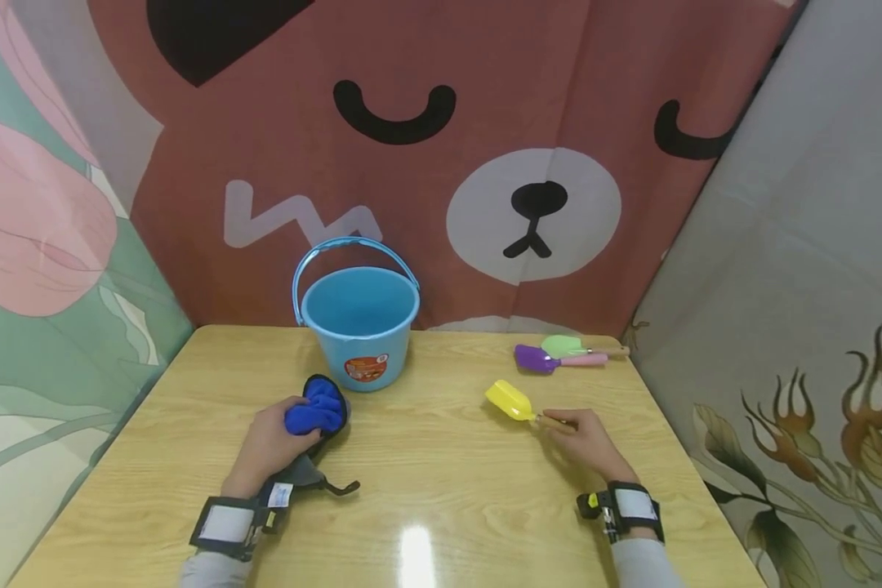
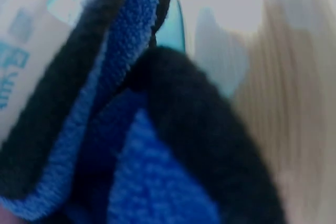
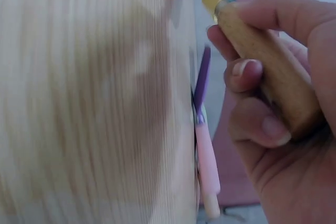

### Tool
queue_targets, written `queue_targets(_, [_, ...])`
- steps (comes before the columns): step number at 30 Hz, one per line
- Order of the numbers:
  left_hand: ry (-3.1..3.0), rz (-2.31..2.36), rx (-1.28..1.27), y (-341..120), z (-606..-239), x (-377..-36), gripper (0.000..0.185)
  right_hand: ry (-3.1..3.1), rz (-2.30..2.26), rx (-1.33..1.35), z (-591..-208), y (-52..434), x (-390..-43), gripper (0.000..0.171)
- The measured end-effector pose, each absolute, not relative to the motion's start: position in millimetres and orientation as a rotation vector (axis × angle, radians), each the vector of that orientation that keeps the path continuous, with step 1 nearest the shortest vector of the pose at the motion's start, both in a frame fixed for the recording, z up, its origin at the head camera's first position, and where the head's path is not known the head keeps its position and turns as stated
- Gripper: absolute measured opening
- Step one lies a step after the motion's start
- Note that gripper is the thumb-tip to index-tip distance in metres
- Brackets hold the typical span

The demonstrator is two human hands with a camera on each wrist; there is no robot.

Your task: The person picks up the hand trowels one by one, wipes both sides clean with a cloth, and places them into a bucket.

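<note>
Even, bright overhead light leaves a white glare patch on the near edge of the table. Shadows are soft. Both wrist views are blurred, out of focus.

We see 2 forearms in grey sleeves reaching forward, each with a strapped wrist band. Our left hand lies knuckles up, fingers curled round what it grips. Our right hand lies low, fingers and thumb curled round a handle.

Fuzzy blue cloth; glossy wood-look table; plastic bucket.
</note>
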State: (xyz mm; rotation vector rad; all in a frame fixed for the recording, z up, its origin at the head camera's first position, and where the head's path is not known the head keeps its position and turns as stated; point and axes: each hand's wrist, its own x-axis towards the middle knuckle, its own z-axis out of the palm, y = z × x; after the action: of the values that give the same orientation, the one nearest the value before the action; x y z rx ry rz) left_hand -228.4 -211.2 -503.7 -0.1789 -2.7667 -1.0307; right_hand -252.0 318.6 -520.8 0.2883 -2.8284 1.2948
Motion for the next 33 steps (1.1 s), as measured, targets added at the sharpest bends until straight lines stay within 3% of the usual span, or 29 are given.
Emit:
queue_targets(7, [-2.746, -1.101, -0.285, -184, -496, -238, 0.054, -2.811, 1.357, 0.440, -519, 281, -257, 0.030])
queue_targets(21, [-2.638, -1.170, -0.578, -143, -466, -252, 0.065, -2.837, 1.531, 0.647, -506, 222, -268, 0.039])
queue_targets(25, [-2.592, -1.153, -0.634, -135, -459, -252, 0.060, -2.826, 1.610, 0.715, -500, 208, -273, 0.041])
queue_targets(33, [-2.602, -1.138, -0.680, -116, -457, -252, 0.056, -2.785, 1.639, 0.788, -475, 191, -283, 0.030])
